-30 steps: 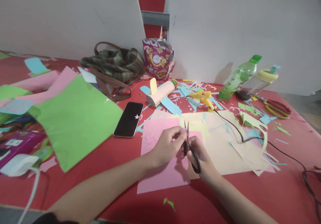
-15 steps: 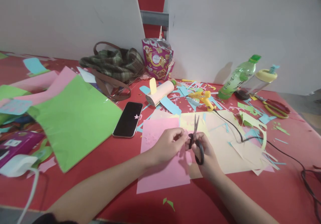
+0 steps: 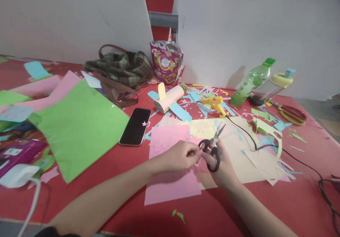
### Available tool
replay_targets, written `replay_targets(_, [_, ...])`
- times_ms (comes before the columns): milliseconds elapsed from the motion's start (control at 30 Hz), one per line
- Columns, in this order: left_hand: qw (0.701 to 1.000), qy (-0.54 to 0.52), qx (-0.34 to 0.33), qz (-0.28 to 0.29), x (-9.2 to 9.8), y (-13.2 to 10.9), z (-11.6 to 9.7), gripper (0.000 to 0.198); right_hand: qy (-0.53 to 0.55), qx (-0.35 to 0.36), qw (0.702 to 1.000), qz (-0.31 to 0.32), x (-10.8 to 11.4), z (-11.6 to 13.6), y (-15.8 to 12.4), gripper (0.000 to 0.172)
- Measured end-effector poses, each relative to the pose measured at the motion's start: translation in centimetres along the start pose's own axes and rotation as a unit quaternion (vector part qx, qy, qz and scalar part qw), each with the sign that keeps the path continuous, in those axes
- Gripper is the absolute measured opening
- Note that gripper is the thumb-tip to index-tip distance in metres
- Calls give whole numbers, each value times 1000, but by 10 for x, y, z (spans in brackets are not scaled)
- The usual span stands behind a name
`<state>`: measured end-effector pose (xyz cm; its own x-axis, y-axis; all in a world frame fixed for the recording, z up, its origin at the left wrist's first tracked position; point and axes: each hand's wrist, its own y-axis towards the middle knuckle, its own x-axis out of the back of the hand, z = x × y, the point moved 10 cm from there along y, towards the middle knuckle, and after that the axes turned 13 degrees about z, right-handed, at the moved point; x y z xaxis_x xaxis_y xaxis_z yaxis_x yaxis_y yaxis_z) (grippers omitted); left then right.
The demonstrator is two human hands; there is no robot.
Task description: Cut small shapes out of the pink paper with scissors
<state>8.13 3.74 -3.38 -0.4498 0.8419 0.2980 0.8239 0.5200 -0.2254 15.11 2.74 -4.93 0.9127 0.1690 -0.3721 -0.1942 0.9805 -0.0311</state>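
Observation:
My right hand point(image 3: 223, 164) holds black-handled scissors point(image 3: 217, 134), their blades slightly apart and pointing up and away to the right. Close beside it, my left hand point(image 3: 182, 155) is closed in a pinch on a small piece of pink paper point(image 3: 199, 155), mostly hidden by the fingers. The fingertips of both hands meet or nearly meet there. Beneath them lies a pink sheet point(image 3: 172, 189), with small pink cutouts point(image 3: 159, 145) on its left part. A cream sheet point(image 3: 239, 169) extends under the right hand.
A phone point(image 3: 135, 126) with a small pink star lies left, beside green sheets point(image 3: 85, 123). Behind are a paper-covered tube with wings point(image 3: 171, 99), a yellow glue gun point(image 3: 214, 102) with its cord, and paper scraps. A green bottle point(image 3: 252, 83) and red-and-yellow-handled scissors point(image 3: 292, 114) are right.
The scissors have swung from upright to leaning right, and their handles have spread. My right hand has turned and shifted slightly right; my left fingertips have moved slightly right and down.

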Motion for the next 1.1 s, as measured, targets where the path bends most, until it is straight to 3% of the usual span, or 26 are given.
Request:
replay_targets(367, [998,39,-3,-49,16,-3,0,22,-39,-24,999,-9,3,-7,-3,26])
replay_targets(600, [998,57,-10,-30,14,-3,-2,22,-41,-32,999,-8,2,-8,-3,28])
replay_targets(833, [994,48,-16,-100,34,-8,-10,19,-49,-24,997,-56,11,-5,-6,28])
replay_targets(1100, [998,45,-9,-52,21,-5,-8,19,-41,-10,998,-49,10,-3,-5,28])
